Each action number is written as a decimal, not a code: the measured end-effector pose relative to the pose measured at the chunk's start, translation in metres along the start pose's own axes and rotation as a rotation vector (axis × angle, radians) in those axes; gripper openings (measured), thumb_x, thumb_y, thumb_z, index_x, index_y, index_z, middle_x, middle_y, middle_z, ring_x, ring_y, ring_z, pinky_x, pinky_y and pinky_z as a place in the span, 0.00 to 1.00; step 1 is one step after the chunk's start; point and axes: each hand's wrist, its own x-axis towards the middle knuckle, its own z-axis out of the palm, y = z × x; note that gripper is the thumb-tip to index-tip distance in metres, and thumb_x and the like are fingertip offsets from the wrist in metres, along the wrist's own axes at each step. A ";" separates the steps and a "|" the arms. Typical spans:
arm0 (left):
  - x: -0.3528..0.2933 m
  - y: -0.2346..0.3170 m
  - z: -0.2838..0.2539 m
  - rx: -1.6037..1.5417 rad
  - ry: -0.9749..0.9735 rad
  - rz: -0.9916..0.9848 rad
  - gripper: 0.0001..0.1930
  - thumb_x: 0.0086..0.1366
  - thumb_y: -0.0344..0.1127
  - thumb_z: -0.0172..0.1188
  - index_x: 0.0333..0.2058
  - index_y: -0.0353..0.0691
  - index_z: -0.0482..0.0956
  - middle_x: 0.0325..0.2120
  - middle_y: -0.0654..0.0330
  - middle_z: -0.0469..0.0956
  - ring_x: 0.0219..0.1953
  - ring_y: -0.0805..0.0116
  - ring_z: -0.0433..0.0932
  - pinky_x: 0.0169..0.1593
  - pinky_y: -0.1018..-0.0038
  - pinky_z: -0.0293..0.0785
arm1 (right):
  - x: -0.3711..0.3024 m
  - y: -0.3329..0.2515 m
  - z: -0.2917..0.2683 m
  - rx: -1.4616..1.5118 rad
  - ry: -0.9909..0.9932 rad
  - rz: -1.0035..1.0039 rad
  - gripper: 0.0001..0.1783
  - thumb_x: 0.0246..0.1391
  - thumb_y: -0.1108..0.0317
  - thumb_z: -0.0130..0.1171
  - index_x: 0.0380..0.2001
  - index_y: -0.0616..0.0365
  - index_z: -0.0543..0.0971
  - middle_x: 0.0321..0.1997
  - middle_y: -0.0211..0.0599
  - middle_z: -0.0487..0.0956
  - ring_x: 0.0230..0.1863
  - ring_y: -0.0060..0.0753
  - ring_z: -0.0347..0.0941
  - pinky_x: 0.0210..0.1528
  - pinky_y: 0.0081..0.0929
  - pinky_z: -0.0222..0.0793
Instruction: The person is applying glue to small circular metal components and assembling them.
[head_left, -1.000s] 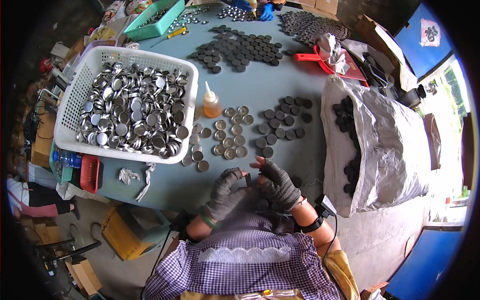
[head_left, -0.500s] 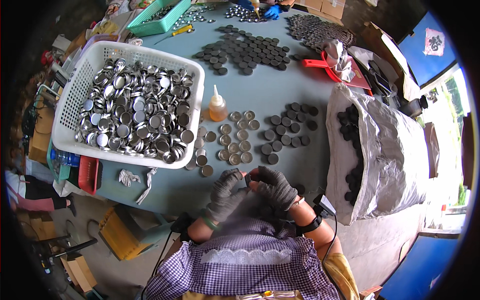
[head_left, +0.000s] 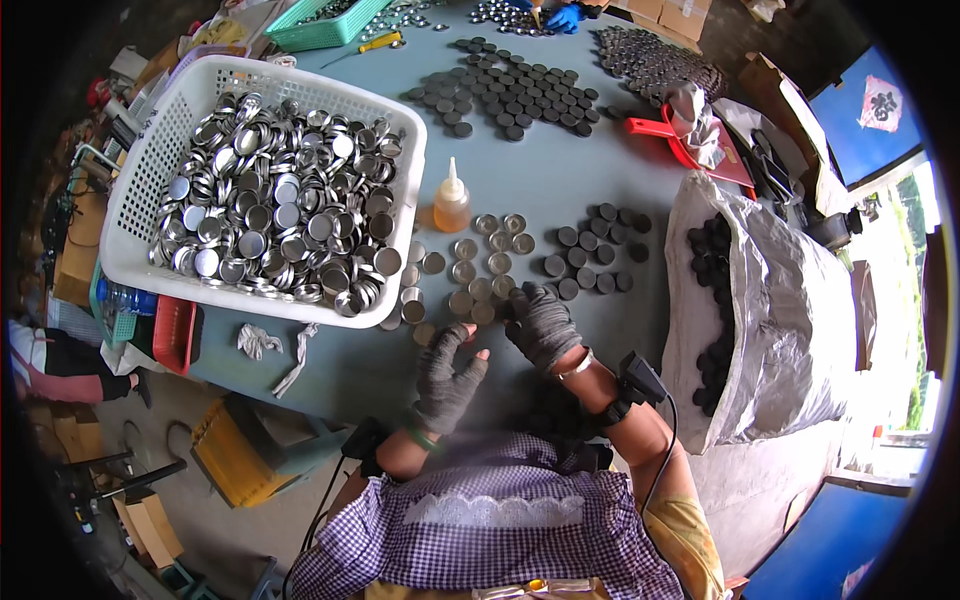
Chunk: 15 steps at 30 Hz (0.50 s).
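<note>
My left hand (head_left: 448,380), in a grey fingerless glove, hovers over the near table edge with thumb and fingers apart and nothing in it. My right hand (head_left: 545,328), gloved alike, reaches down at the near right end of the open silver metal caps (head_left: 499,263), its fingers curled together. Whatever it may hold is hidden under the fingers. Right of the caps lie several loose black discs (head_left: 577,257). Behind the caps stands a squeeze bottle (head_left: 452,205) with amber liquid and a white nozzle. More metal caps (head_left: 411,312) sit beside the basket.
A white basket (head_left: 413,150) full of metal caps takes up the left. At right, a white sack (head_left: 780,310) holds black discs. More black discs (head_left: 520,90) spread farther back, near a red dustpan (head_left: 650,127). Another person's blue-gloved hand (head_left: 566,18) shows at the far edge.
My hands were together over the near table edge, fingertips meeting at a small dark piece. They have parted: the right moved forward to the caps, the left opened. The view has shifted slightly.
</note>
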 end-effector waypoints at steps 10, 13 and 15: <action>-0.004 0.017 0.022 0.144 -0.386 0.154 0.17 0.52 0.25 0.63 0.43 0.39 0.78 0.38 0.54 0.77 0.39 0.55 0.78 0.44 0.67 0.76 | 0.004 0.065 0.016 -0.450 -0.183 -0.097 0.14 0.51 0.71 0.51 0.41 0.62 0.76 0.43 0.52 0.76 0.46 0.53 0.74 0.48 0.44 0.71; -0.002 0.012 0.035 0.344 -0.482 0.322 0.16 0.55 0.31 0.60 0.44 0.41 0.77 0.41 0.55 0.76 0.44 0.51 0.75 0.48 0.60 0.73 | 0.001 0.067 0.015 -0.287 -0.012 0.037 0.14 0.49 0.70 0.53 0.41 0.62 0.76 0.43 0.51 0.76 0.45 0.55 0.74 0.48 0.43 0.71; 0.006 0.013 0.054 0.354 -0.553 0.367 0.16 0.57 0.36 0.57 0.45 0.44 0.76 0.43 0.56 0.75 0.47 0.52 0.73 0.50 0.59 0.71 | -0.003 0.090 0.015 -0.191 0.029 0.123 0.13 0.46 0.70 0.55 0.38 0.60 0.77 0.42 0.48 0.76 0.46 0.53 0.72 0.49 0.42 0.69</action>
